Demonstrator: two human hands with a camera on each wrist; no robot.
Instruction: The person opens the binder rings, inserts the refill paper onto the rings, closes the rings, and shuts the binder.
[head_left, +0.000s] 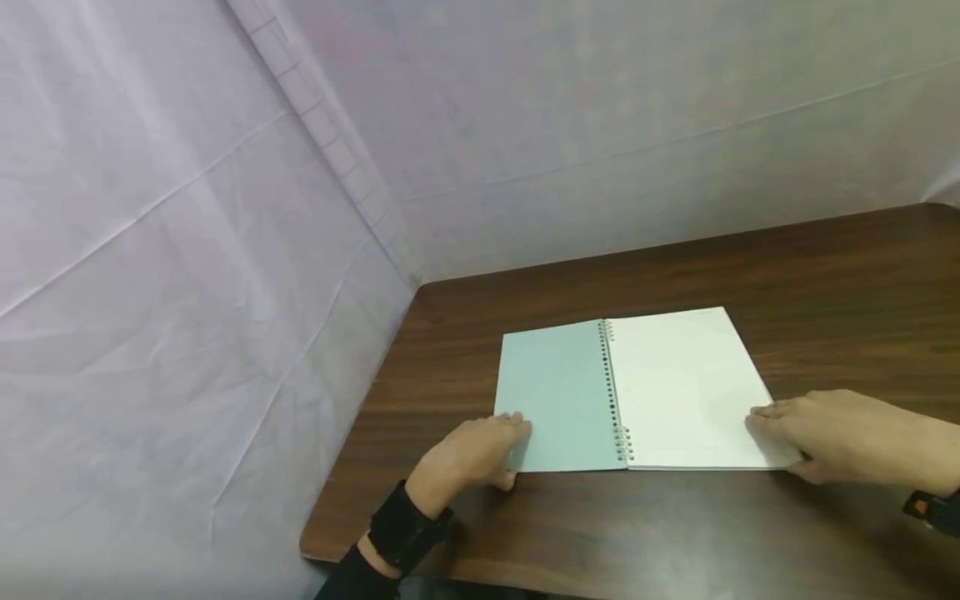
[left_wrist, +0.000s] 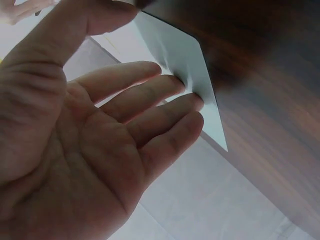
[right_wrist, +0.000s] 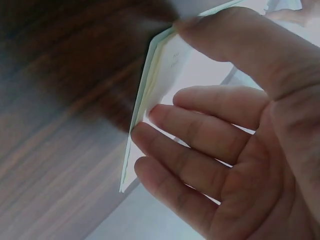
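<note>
Notebook (head_left: 630, 392) open flat on table (head_left: 825, 283), near the front edge, well apart from the curtain (head_left: 187, 250) at the far left corner. Green cover (head_left: 555, 396) to the left of the spiral (head_left: 615, 392), white page (head_left: 686, 387) to the right of it. Left hand (head_left: 472, 454) at the cover's near left corner, fingers (left_wrist: 165, 97) relaxed and nearly straight, tips touching the cover's edge, thumb above it; no firm pinch visible in the left wrist view. Right hand (head_left: 832, 437) at the page's near right corner, fingers (right_wrist: 200, 130) loosely bent under the corner of a thin sheaf, thumb on top, so a light hold on a few leaves rather than one. Risks, as judged from this: too many leaves caught at once by the right hand, given several edges fanned at that corner; a creased or dog-eared corner from pressure so close to the tip; a tear at the spiral holes from a pull sideways away from the spiral instead of an arc over it; a slide of the whole notebook toward the front edge of the table, since neither hand presses it down firmly; a cover springing up from the left hand's loose touch. Cannot tell how many leaves exactly lie in the right hand's hold.
</note>
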